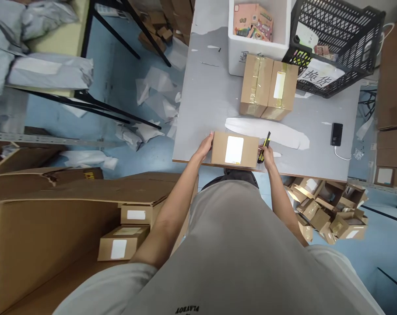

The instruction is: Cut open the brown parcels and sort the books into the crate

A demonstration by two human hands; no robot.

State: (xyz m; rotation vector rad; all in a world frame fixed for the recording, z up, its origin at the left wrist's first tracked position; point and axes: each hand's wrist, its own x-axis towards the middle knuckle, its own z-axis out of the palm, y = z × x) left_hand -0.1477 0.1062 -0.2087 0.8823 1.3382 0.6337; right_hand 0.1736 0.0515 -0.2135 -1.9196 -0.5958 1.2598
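Observation:
A small cardboard box [218,148] with a white label lies at the near edge of the grey table, right in front of my body. My left hand [205,145] holds the box by its left end, some of the fingers hidden behind it. In my right hand [268,156] is a yellow and black utility knife [263,151], pointing away from me. The fingertips of that hand touch or nearly touch the box's right end. Just beyond lies a long white sheet [267,131].
Two taped cardboard boxes [257,85] stand farther back, before a white bin [259,50] and a black crate [349,72]. A phone [336,134] with a cable lies right. A large carton [54,236] holding boxes is at my left; opened boxes [319,210] lie right.

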